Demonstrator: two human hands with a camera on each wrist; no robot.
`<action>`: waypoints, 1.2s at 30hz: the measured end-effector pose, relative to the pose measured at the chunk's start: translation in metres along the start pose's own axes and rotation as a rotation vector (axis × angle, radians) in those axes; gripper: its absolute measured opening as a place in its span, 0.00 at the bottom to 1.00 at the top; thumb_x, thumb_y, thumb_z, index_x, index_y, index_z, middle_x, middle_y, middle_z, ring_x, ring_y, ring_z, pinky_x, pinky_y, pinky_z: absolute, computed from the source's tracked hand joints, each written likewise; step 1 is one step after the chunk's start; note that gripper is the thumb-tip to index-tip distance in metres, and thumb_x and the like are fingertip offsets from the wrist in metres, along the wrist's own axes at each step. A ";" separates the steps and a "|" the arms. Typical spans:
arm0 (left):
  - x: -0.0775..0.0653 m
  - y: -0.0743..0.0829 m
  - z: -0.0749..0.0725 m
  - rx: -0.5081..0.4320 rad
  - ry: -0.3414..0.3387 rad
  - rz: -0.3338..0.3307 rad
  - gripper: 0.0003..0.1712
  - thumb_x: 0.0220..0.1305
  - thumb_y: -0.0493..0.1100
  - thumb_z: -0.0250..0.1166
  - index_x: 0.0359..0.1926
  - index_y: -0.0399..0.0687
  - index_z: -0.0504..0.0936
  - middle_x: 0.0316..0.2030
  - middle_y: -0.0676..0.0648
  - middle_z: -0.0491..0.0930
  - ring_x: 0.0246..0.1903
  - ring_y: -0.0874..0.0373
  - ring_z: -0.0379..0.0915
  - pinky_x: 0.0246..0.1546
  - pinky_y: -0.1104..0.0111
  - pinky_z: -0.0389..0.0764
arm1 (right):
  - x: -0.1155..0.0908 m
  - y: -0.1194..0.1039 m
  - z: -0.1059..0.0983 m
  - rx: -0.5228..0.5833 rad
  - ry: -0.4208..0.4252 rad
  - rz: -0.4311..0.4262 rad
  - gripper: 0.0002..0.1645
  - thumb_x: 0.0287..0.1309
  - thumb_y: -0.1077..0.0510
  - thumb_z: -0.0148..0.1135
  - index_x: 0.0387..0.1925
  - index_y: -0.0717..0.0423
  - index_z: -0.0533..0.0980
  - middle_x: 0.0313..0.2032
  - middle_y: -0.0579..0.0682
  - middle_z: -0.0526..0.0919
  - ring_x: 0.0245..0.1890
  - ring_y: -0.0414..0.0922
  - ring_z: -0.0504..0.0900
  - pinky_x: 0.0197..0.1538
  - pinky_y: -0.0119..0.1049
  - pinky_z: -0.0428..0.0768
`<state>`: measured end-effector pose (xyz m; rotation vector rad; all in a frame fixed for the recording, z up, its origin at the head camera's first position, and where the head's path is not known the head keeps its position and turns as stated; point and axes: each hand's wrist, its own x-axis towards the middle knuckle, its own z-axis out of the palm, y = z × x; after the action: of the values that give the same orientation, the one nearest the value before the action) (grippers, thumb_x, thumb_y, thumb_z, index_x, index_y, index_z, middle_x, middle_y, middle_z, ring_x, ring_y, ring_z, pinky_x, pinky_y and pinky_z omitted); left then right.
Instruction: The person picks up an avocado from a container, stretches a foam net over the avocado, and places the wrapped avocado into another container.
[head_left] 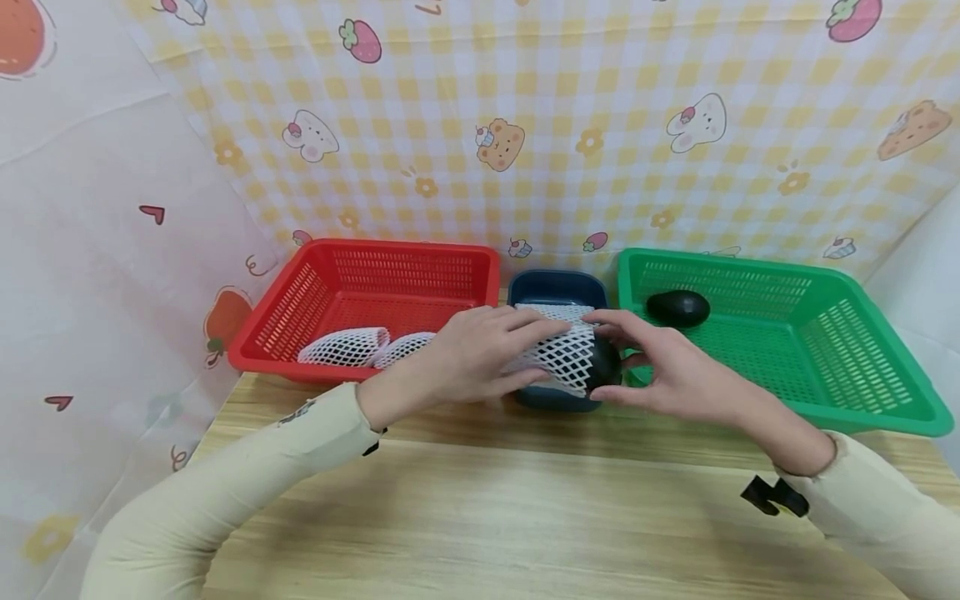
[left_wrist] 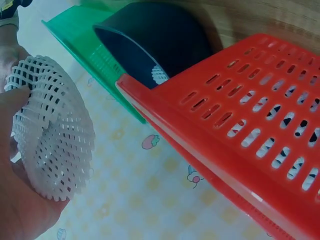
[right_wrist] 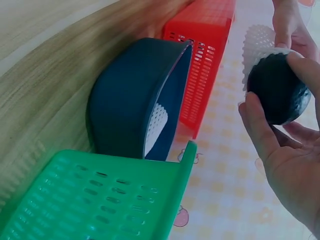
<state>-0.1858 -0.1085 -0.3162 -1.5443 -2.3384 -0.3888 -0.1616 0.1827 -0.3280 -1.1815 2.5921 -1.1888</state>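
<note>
Over the dark blue bin [head_left: 558, 283], a black-green avocado [head_left: 605, 367] sits partly inside a white foam net sleeve [head_left: 564, 357]. My left hand [head_left: 480, 350] grips the sleeve from the left, thumb and fingers on opposite sides. On the right, my right hand [head_left: 678, 371] holds the avocado's bare end between thumb and fingers. The right wrist view shows that rounded end of the avocado [right_wrist: 277, 90] sticking out of the net. In the left wrist view the far part of the sleeve [left_wrist: 60, 150] hangs loose and looks hollow.
At left stands a red basket [head_left: 416, 250] with netted fruits [head_left: 341, 347] along its near side. A green basket [head_left: 892, 333] at right holds another bare avocado [head_left: 678, 308]. White netting [right_wrist: 157, 125] lies inside the blue bin. A patterned cloth [head_left: 555, 125] hangs behind the wooden table [head_left: 480, 517].
</note>
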 end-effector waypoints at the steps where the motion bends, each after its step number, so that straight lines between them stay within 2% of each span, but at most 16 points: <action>1: 0.000 -0.001 0.000 -0.002 0.007 -0.003 0.37 0.64 0.56 0.72 0.69 0.47 0.74 0.59 0.46 0.78 0.51 0.55 0.77 0.45 0.68 0.80 | 0.000 0.000 0.000 0.014 0.004 -0.001 0.50 0.54 0.62 0.78 0.74 0.50 0.61 0.62 0.52 0.74 0.54 0.48 0.80 0.46 0.37 0.84; 7: 0.000 -0.005 -0.003 -0.019 0.036 -0.025 0.36 0.63 0.55 0.73 0.68 0.46 0.74 0.55 0.47 0.79 0.46 0.57 0.78 0.42 0.68 0.81 | -0.001 0.001 0.001 0.082 0.064 -0.026 0.52 0.47 0.75 0.77 0.71 0.58 0.61 0.66 0.54 0.68 0.49 0.48 0.83 0.45 0.38 0.84; 14: 0.002 -0.007 -0.006 -0.037 0.053 -0.029 0.36 0.64 0.55 0.72 0.67 0.46 0.73 0.54 0.47 0.80 0.46 0.58 0.78 0.43 0.68 0.81 | -0.001 0.002 0.004 0.126 0.175 -0.078 0.43 0.47 0.81 0.72 0.63 0.63 0.64 0.60 0.55 0.70 0.48 0.47 0.85 0.44 0.38 0.84; 18: 0.002 -0.006 -0.007 -0.043 0.051 -0.026 0.36 0.64 0.56 0.72 0.67 0.45 0.73 0.54 0.47 0.79 0.46 0.58 0.78 0.43 0.68 0.81 | -0.003 0.003 0.007 0.082 0.233 -0.141 0.41 0.43 0.82 0.73 0.60 0.64 0.70 0.57 0.56 0.76 0.47 0.48 0.86 0.42 0.37 0.84; 23: 0.001 -0.004 -0.008 -0.043 0.059 -0.028 0.37 0.63 0.56 0.72 0.67 0.45 0.73 0.54 0.46 0.79 0.46 0.57 0.78 0.43 0.68 0.81 | -0.003 0.002 0.009 -0.018 0.299 -0.217 0.40 0.39 0.81 0.76 0.58 0.63 0.76 0.51 0.54 0.82 0.43 0.44 0.87 0.40 0.33 0.84; 27: 0.002 -0.003 -0.011 -0.038 0.062 -0.017 0.37 0.63 0.56 0.73 0.67 0.44 0.73 0.56 0.46 0.78 0.47 0.57 0.77 0.44 0.68 0.81 | -0.003 0.002 0.010 -0.052 0.331 -0.262 0.39 0.37 0.80 0.77 0.57 0.64 0.79 0.49 0.54 0.84 0.42 0.42 0.87 0.39 0.31 0.84; 32: 0.002 -0.004 -0.013 -0.048 0.073 -0.006 0.37 0.63 0.54 0.74 0.66 0.43 0.74 0.56 0.45 0.79 0.48 0.56 0.77 0.44 0.68 0.81 | -0.003 0.002 0.009 -0.068 0.342 -0.292 0.40 0.34 0.83 0.76 0.56 0.67 0.80 0.48 0.57 0.85 0.42 0.44 0.88 0.39 0.30 0.83; 36: 0.003 -0.002 -0.014 -0.051 0.063 -0.011 0.37 0.63 0.55 0.73 0.67 0.43 0.73 0.56 0.45 0.78 0.48 0.56 0.77 0.44 0.68 0.81 | -0.004 0.002 0.009 -0.087 0.350 -0.295 0.40 0.34 0.83 0.76 0.56 0.66 0.80 0.48 0.56 0.85 0.40 0.42 0.87 0.38 0.29 0.83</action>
<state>-0.1873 -0.1125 -0.3022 -1.5203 -2.3068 -0.4964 -0.1571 0.1799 -0.3368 -1.5429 2.8107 -1.4695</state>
